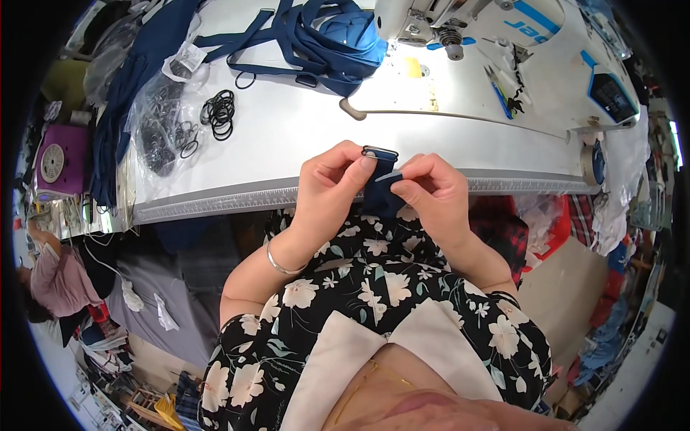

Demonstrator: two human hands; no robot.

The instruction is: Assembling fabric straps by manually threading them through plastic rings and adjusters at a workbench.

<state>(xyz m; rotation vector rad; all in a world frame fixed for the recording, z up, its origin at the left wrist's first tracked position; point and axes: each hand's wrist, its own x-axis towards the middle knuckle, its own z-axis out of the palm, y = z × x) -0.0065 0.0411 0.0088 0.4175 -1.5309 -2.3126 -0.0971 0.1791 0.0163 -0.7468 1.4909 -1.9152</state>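
My left hand (327, 188) pinches a dark slider buckle (379, 153) between thumb and fingers, just above the table's front edge. A navy strap (382, 200) runs through the buckle and hangs down toward my lap. Between thumb and forefinger, my right hand (437, 195) grips the strap's short folded end, close below the buckle. Both hands are closed and only a little apart. Further back on the table lies a heap of blue straps (316, 36), with a dark ring and a slider along its near side.
A sewing machine (460, 21) with its lamp lit stands at the back. Black rings (219, 115) lie beside a clear plastic bag (159, 129). Blue-handled thread snips (501, 93) rest right of the needle. A ruler strip (237, 200) follows the front edge. Another person (65, 276) is at far left.
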